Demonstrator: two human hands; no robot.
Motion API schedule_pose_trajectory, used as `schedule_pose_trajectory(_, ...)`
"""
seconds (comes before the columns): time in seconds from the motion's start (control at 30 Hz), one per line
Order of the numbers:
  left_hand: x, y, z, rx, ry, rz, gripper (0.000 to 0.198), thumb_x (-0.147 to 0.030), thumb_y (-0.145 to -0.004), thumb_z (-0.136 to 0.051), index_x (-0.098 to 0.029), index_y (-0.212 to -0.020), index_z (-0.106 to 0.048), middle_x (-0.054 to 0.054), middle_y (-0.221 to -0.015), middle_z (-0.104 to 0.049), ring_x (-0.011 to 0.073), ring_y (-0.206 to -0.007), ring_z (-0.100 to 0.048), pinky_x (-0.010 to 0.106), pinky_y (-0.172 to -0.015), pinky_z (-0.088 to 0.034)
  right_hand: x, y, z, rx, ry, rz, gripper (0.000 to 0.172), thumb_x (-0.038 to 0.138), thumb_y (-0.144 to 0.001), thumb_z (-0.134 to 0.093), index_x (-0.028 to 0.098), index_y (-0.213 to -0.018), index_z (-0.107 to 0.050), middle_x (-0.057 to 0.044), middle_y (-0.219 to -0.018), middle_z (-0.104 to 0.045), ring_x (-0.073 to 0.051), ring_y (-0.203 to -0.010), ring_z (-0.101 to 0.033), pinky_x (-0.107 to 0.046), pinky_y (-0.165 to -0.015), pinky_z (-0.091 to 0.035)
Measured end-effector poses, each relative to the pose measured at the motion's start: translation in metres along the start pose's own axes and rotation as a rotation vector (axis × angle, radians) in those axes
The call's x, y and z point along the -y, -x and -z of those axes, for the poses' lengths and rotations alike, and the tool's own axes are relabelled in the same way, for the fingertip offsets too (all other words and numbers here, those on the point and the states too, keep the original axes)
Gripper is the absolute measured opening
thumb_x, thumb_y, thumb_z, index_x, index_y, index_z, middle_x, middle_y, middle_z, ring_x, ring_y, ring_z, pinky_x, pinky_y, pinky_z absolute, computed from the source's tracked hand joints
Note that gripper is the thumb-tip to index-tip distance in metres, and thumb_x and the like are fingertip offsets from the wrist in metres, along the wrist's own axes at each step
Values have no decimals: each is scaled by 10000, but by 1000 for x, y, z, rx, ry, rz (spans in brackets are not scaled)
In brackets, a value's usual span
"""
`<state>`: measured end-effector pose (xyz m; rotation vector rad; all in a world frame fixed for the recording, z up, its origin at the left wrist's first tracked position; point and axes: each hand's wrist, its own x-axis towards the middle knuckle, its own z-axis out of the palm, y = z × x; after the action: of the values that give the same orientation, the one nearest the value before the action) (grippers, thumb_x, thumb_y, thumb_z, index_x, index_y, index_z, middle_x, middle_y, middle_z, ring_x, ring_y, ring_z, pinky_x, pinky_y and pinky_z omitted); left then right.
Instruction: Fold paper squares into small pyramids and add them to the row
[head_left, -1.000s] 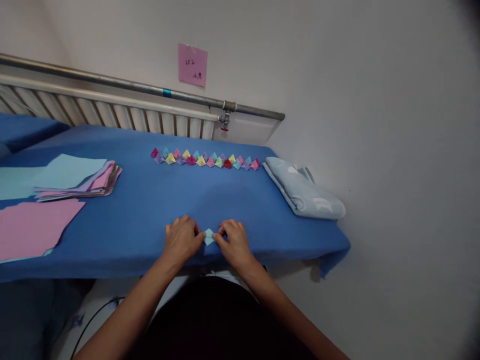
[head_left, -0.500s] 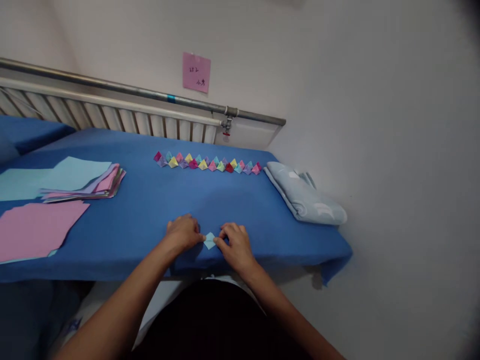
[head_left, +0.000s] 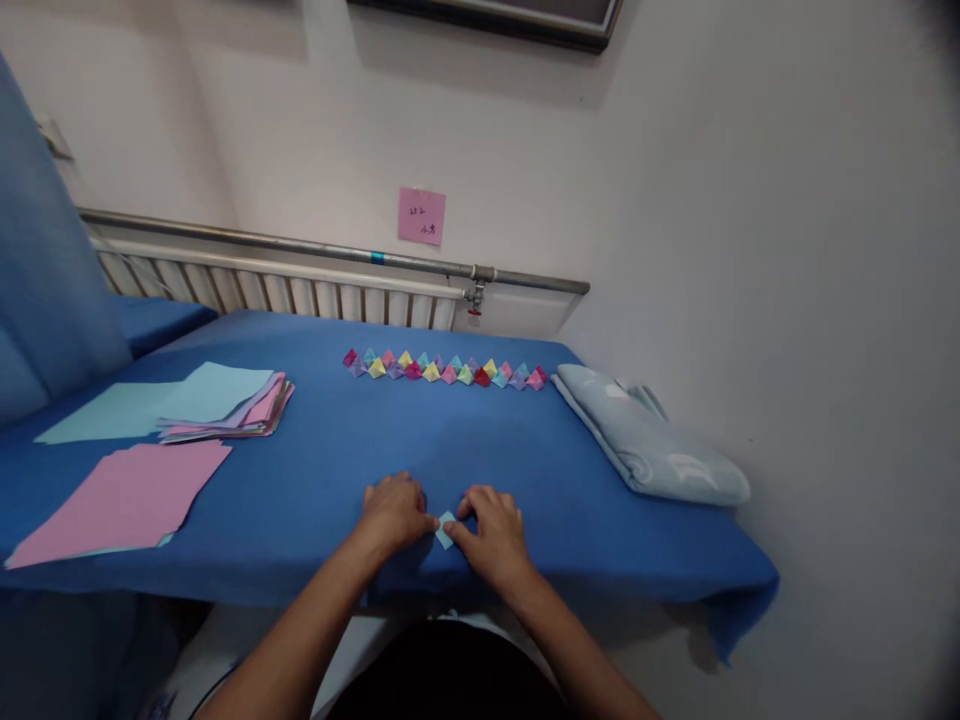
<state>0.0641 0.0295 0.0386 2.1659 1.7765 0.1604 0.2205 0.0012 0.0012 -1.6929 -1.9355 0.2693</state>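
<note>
A small light-blue folded paper (head_left: 445,534) lies on the blue cloth near the table's front edge, diamond-shaped from above. My left hand (head_left: 395,510) is closed at its left corner, thumb tip touching the paper and fingers curled. From the other side, my right hand (head_left: 491,533) has its thumb pressed on the paper's right part, with its fingers bent over. The fingertips under both hands are partly hidden. Farther back, two rows of folded paper pieces (head_left: 448,371) in pink, yellow, purple, red and blue stand side by side.
On the left are a stack of coloured paper sheets (head_left: 217,393) and a spread of pink sheets (head_left: 124,500). A folded pale-blue blanket (head_left: 652,440) lies at the right end of the blue-covered table (head_left: 322,470). Behind run a radiator (head_left: 322,297) and a pipe (head_left: 300,244) with a red-handled valve (head_left: 475,300).
The camera view has tilted up, so everything sits lower and to the right. My right thumb has moved from the paper's right corner farther over its top.
</note>
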Motion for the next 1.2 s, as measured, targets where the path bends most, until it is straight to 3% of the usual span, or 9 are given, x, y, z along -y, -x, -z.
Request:
schedule_pose_trajectory(0.23,-1,0,1,19,23,21,157,-356,-691,-631,-200,-681,-647,85,-909,-665,276,-879,-612,370,-687,-409,-8,1,0,-46,-44,52,167,185,-687,-707,231,-754,-561,-15,-872,-644,-239,-835,-527,-336,-708,-345)
schedule_pose_trajectory(0.43,2,0,-5,29,46,36,200,-381,-700,-619,-183,-697,-641,92,-915,-646,295,-915,-596,402,-747,-422,-7,1,3,1,-67,9,131,168,-704,-657,226,-775,-564,-14,-927,-640,-234,-882,-514,-339,-755,-340)
schedule_pose_trajectory(0.6,-5,4,-11,5,91,-68,227,-197,-733,-559,-190,-946,-637,68,-1046,-634,227,-1014,-569,333,-843,-412,-2,5,4,1,-85,-12,158,153,-705,-662,225,-798,-556,-26,-970,-643,-255,-941,-519,-363,-791,-352)
schedule_pose_trajectory(0.7,-12,-2,-12,66,114,-162,318,-113,-698,-552,-187,-997,-630,45,-1014,-661,173,-943,-595,256,-796,-421,-4,7,4,-31,-125,12,178,151,-704,-661,230,-823,-554,-30,-986,-641,-251,-956,-528,-371,-805,-363)
schedule_pose_trajectory(0.93,-19,-15,-2,188,82,-213,282,-136,-670,-579,-169,-939,-655,49,-848,-693,184,-763,-621,245,-615,-405,-12,13,1,-101,-235,77,193,112,-699,-609,220,-846,-548,-53,-1020,-614,-241,-1011,-534,-378,-847,-395)
schedule_pose_trajectory(1.2,-22,-17,5,218,16,-300,228,-151,-654,-596,-180,-873,-655,69,-915,-653,202,-784,-600,270,-656,-400,-11,11,2,-74,-230,88,233,90,-674,-595,229,-857,-557,-43,-963,-626,-241,-933,-540,-392,-826,-398)
